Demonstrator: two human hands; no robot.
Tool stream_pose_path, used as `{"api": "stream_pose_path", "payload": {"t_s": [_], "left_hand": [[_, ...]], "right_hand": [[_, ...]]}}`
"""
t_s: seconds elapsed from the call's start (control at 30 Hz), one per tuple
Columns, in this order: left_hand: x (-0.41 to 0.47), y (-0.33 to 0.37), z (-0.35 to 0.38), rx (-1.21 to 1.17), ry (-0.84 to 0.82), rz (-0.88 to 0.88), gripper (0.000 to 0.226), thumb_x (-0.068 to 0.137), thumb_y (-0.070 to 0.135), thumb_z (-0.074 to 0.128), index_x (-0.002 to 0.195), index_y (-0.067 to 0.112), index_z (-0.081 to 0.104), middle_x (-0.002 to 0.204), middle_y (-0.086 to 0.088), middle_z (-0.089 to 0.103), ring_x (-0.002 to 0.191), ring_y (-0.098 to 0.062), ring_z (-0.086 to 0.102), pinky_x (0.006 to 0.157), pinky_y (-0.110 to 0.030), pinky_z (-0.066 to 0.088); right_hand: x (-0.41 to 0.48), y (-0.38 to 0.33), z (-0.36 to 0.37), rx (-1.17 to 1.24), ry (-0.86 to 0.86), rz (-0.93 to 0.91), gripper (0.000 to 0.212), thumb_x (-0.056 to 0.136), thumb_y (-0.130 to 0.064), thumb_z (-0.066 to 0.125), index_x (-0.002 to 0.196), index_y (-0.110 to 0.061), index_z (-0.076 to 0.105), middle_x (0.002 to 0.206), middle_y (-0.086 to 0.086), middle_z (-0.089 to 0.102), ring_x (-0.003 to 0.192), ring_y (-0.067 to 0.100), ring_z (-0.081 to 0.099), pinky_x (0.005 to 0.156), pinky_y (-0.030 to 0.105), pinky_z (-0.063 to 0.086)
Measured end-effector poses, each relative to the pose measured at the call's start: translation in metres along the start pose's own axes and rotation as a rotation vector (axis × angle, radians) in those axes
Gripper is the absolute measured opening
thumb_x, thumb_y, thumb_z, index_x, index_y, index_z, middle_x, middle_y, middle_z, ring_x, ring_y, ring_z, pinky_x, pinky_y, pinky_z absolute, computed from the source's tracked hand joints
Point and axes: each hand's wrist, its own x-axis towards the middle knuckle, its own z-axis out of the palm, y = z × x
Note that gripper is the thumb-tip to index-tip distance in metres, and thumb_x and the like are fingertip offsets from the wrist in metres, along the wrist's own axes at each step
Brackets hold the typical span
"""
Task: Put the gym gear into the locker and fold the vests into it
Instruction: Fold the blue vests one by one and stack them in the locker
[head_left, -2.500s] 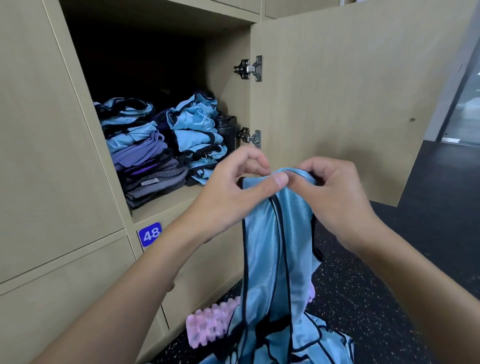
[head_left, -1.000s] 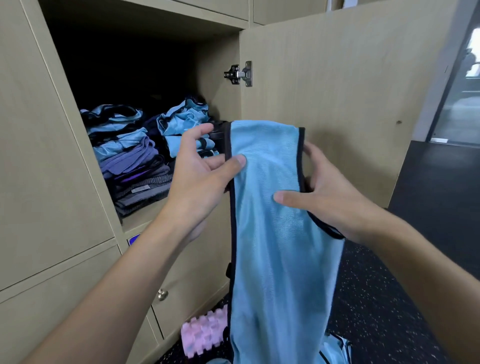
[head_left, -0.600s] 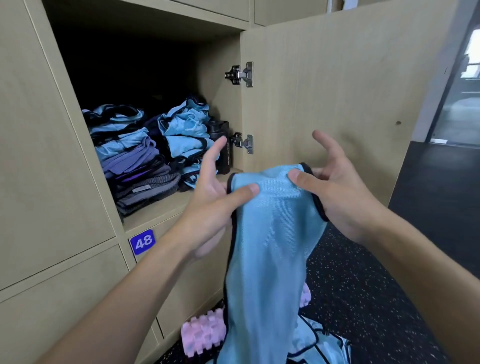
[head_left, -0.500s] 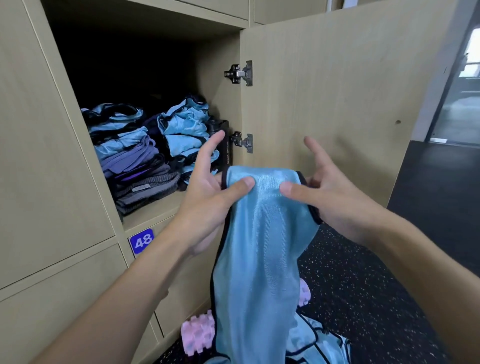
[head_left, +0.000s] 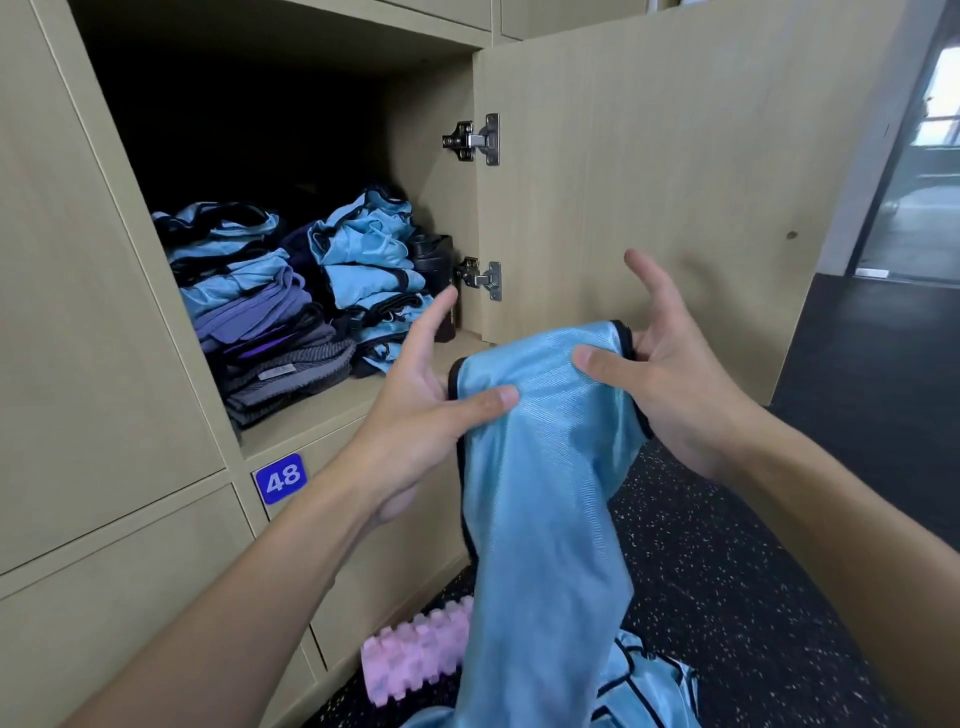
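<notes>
Upper left of the frame, the locker stands open: the left stack of folded blue, purple and grey pieces sits at the shelf's left wall, the right stack of blue pieces just beside it, and a dark bottle is tucked against the right wall by the lower hinge. There is dark open space above both stacks and a bare strip of shelf along the front edge. Below, the blue number plate reads 48. At centre, the left hand pinches the vest at its black-trimmed left edge, thumb on front, index finger raised. The vest's folded top spans across to the right hand, thumb pressed on front, fingers behind, the rest hanging free. The door is swung wide behind it. Lower centre, a pink foam roller and loose vests lie on the speckled floor.
</notes>
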Motion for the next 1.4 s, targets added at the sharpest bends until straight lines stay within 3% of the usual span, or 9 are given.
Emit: {"api": "stream_pose_path", "payload": {"t_s": [0.1,0.3,0.4,0.53,0.77,0.93,1.07,1.2,1.4], "left_hand": [[0.000,0.000,0.001,-0.023,-0.003,0.003,0.092,0.084,-0.009,0.068,0.150,0.044,0.030,0.114,-0.007,0.074,0.105,-0.023,0.071,0.083,-0.031,0.059],[-0.004,-0.002,0.010,0.017,-0.093,-0.036,0.088,0.083,-0.010,0.070,0.146,0.042,0.040,0.138,0.014,0.055,0.110,-0.017,0.069,0.084,-0.028,0.058],[0.000,0.005,0.009,-0.061,-0.003,-0.009,0.086,0.084,-0.012,0.066,0.144,0.044,0.043,0.117,-0.007,0.072,0.100,-0.024,0.072,0.083,-0.036,0.060],[0.003,0.014,-0.001,-0.128,0.128,0.048,0.081,0.086,-0.012,0.063,0.144,0.042,0.046,0.123,-0.003,0.069,0.100,-0.024,0.072,0.083,-0.038,0.060],[0.003,0.017,-0.010,-0.115,0.195,0.042,0.073,0.090,-0.005,0.064,0.143,0.042,0.047,0.149,0.005,0.048,0.115,-0.022,0.066,0.095,-0.044,0.056],[-0.003,0.009,-0.002,0.030,0.047,-0.079,0.056,0.085,0.006,0.073,0.130,0.037,0.061,0.123,-0.014,0.068,0.105,-0.024,0.069,0.099,-0.049,0.053],[-0.006,0.002,0.008,0.255,-0.048,-0.113,0.051,0.069,0.017,0.089,0.115,0.031,0.071,0.120,0.006,0.070,0.099,-0.009,0.071,0.093,-0.029,0.055],[-0.003,0.002,0.015,0.203,0.076,-0.105,0.019,0.079,0.002,0.080,0.091,0.017,0.077,0.084,-0.006,0.078,0.075,-0.019,0.074,0.068,-0.028,0.060],[0.006,0.013,0.009,-0.060,0.288,-0.078,0.022,0.084,0.000,0.073,0.107,0.001,0.072,0.093,-0.017,0.076,0.081,-0.028,0.074,0.068,-0.034,0.061]], "right_hand": [[0.001,0.001,-0.003,-0.032,0.018,0.007,0.090,0.092,0.001,0.063,0.149,-0.050,0.015,0.088,0.015,0.074,0.089,0.030,0.073,0.087,0.043,0.058],[0.001,0.005,-0.009,-0.017,-0.004,0.024,0.091,0.092,-0.002,0.064,0.149,-0.050,0.012,0.090,0.013,0.076,0.090,0.025,0.074,0.087,0.039,0.058],[0.001,0.011,-0.013,-0.017,-0.097,0.090,0.104,0.081,-0.008,0.073,0.153,-0.045,0.007,0.095,0.014,0.076,0.095,0.024,0.073,0.083,0.029,0.058],[-0.002,0.021,-0.013,-0.069,-0.232,0.186,0.112,0.074,-0.005,0.082,0.147,-0.056,0.014,0.116,0.043,0.057,0.102,0.042,0.067,0.099,0.042,0.051],[-0.005,0.034,-0.008,-0.049,-0.147,0.191,0.101,0.081,0.002,0.074,0.144,-0.058,0.022,0.108,0.028,0.068,0.092,0.032,0.070,0.089,0.055,0.054],[-0.007,0.025,0.001,0.020,-0.110,0.084,0.097,0.088,0.014,0.058,0.145,-0.054,0.020,0.100,0.018,0.072,0.085,0.026,0.068,0.080,0.037,0.057],[-0.012,0.018,0.008,-0.028,-0.103,0.049,0.100,0.087,0.012,0.063,0.147,-0.054,0.018,0.087,0.014,0.069,0.077,0.023,0.065,0.077,0.035,0.057],[-0.013,0.018,0.010,0.042,0.045,0.076,0.100,0.084,0.004,0.072,0.149,-0.050,0.019,0.105,0.021,0.068,0.092,0.025,0.072,0.085,0.040,0.059],[-0.022,0.029,0.020,0.000,-0.100,0.198,0.106,0.081,0.001,0.076,0.149,-0.048,0.011,0.098,0.012,0.076,0.090,0.031,0.074,0.085,0.046,0.059]]}}
